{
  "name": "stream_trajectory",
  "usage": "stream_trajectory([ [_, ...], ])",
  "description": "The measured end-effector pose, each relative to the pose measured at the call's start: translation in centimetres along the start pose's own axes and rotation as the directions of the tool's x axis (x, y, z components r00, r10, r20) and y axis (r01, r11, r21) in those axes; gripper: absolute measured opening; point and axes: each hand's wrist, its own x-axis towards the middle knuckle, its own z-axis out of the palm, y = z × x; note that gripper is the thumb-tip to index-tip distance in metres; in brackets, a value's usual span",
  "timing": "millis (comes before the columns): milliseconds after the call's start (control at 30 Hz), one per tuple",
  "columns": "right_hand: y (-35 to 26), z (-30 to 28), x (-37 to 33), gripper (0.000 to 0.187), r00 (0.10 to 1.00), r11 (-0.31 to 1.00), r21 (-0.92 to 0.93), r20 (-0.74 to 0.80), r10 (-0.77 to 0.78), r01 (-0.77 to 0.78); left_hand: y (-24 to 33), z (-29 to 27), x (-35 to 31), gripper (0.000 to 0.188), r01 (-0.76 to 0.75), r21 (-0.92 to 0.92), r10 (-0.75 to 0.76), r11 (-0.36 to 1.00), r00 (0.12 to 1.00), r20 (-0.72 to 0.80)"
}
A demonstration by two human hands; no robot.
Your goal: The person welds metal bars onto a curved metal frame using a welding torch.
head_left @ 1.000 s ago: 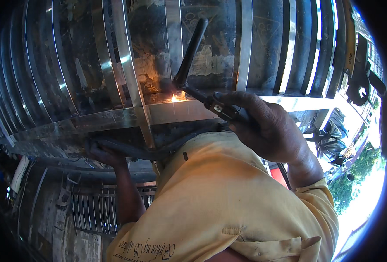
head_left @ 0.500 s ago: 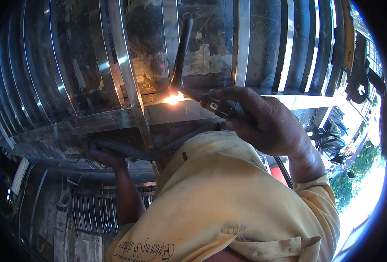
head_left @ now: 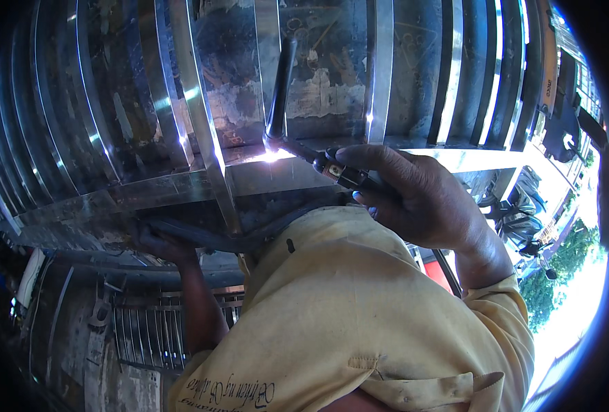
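Observation:
My right hand (head_left: pixel 421 189) is closed around the handle of a TIG welding torch (head_left: pixel 345 175). The torch's long black back cap (head_left: pixel 282 89) points up and away. Beneath the torch head a bright arc glows on a flat metal strip (head_left: pixel 284 175), close to where an upright slat meets it. To the left, my left hand (head_left: pixel 163 242) is low in the shade, beside a dark shape near the strip's underside. Its fingers are too dark to make out, and I see no filler rod in it.
Shiny metal slats (head_left: pixel 198 103) stand in a row across a dark, scuffed board (head_left: pixel 325 89). Another slatted metal frame (head_left: pixel 153 329) lies at the lower left. Dark bundled items (head_left: pixel 521 202) and daylight with greenery (head_left: pixel 558 275) are at the right.
The glow has turned from orange to whitish violet, and the slats show brighter glints. The torch has tilted slightly, its back cap shifting a little left. My left hand has stayed put.

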Motion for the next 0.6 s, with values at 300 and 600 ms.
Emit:
stream_trajectory([
  [300, -1.0, -0.8, 0.0, 0.043, 0.994, 0.996, -0.004, 0.062, 0.09, -0.09, 1.3, 0.2, 0.6, 0.07, 0.054, -0.079, -0.059, 0.995, 0.996, -0.061],
  [600, -1.1, -1.2, 0.3, 0.041, 0.99, 0.989, 0.076, 0.073, 0.121, -0.127, 1.4, 0.4, 0.5, 0.072, 0.0, -0.002, 0.0, 1.0, 0.986, -0.165],
])
